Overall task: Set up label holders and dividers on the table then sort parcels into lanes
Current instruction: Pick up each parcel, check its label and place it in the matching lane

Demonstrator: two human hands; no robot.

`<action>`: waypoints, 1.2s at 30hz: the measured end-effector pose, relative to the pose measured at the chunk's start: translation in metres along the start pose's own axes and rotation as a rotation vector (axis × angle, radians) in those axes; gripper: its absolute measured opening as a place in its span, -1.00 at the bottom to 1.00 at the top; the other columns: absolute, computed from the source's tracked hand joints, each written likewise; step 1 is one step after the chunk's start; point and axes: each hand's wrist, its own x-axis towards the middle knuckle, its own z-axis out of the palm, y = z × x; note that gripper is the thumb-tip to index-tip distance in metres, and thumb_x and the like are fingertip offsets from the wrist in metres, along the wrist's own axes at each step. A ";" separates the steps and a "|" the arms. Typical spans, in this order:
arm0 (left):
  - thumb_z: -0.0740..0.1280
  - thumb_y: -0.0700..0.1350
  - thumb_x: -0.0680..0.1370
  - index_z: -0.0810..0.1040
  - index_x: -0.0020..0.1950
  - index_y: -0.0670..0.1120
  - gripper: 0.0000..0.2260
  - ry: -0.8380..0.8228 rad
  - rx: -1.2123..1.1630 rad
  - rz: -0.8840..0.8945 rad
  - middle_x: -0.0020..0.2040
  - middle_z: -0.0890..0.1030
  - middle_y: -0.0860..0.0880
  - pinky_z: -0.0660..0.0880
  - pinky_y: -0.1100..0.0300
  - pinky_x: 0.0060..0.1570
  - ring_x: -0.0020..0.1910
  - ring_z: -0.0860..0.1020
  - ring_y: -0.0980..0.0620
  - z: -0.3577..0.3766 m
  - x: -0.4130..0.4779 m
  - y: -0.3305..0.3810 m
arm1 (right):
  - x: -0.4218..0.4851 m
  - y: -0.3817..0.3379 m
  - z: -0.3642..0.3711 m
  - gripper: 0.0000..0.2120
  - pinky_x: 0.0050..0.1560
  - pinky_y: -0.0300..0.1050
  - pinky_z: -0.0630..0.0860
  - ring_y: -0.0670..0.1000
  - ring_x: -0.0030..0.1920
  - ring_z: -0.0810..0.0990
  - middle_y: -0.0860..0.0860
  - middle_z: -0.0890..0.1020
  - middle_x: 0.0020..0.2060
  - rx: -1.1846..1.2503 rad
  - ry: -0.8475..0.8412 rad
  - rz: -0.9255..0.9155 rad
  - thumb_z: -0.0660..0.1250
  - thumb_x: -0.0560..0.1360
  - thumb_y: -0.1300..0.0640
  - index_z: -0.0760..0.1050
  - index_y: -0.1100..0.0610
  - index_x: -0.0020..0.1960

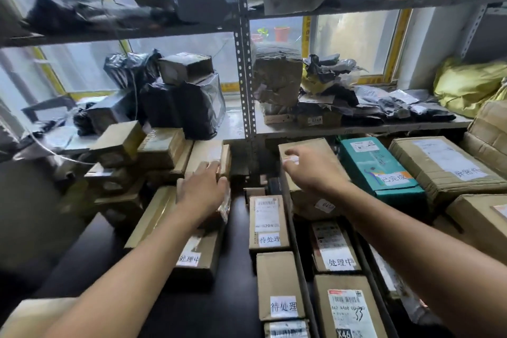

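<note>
My left hand (204, 189) reaches forward, fingers straight, over a long cardboard box (153, 217) labelled 处理中, towards a small brown parcel (210, 166). A clear-wrapped packet (225, 207) shows under its thumb side. My right hand (310, 170) is on top of a cardboard box (304, 148) with bent fingers; a small white slip (291, 160) sits at the fingertips, and the grip is unclear. Boxes labelled 待处理 (270, 240) and 处理中 (340, 262) lie in lanes split by dark divider strips (299, 255). A teal box (384, 164) reads 已完成.
The dark table (236, 269) is crowded with cardboard parcels stacked at the left (162, 145) and right (444, 164). A metal shelf upright (245, 77) stands behind, its shelves loaded with black bags and boxes. A yellow sack (472, 82) lies at the far right.
</note>
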 end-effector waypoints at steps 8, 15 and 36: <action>0.09 0.12 0.64 0.35 0.49 0.12 -0.59 -0.035 0.112 -0.178 0.43 0.38 -0.01 0.30 -0.14 0.32 0.35 0.39 -0.18 -0.026 -0.072 -0.100 | -0.040 -0.053 0.058 -0.58 0.31 0.03 0.44 0.11 0.36 0.48 0.04 0.53 0.38 -0.010 -0.143 -0.116 0.22 0.59 0.01 0.44 0.04 0.44; 0.12 0.11 0.65 0.32 0.52 0.10 -0.57 -0.045 0.067 -0.229 0.45 0.39 0.04 0.31 -0.10 0.31 0.37 0.39 -0.14 -0.034 -0.106 -0.181 | -0.063 -0.102 0.111 -0.59 0.25 0.00 0.48 0.10 0.31 0.54 0.04 0.57 0.34 -0.005 -0.193 -0.139 0.23 0.56 0.02 0.49 0.04 0.39; 0.17 -0.03 0.65 0.57 0.23 -0.08 -0.73 -0.290 -0.622 -0.602 0.24 0.57 -0.11 0.46 0.07 0.08 0.15 0.51 -0.11 0.028 -0.144 -0.484 | -0.165 -0.249 0.368 -0.64 -0.09 -0.12 0.42 0.03 -0.04 0.54 0.01 0.53 -0.03 0.372 -0.579 0.370 0.21 0.64 0.04 0.46 0.17 0.36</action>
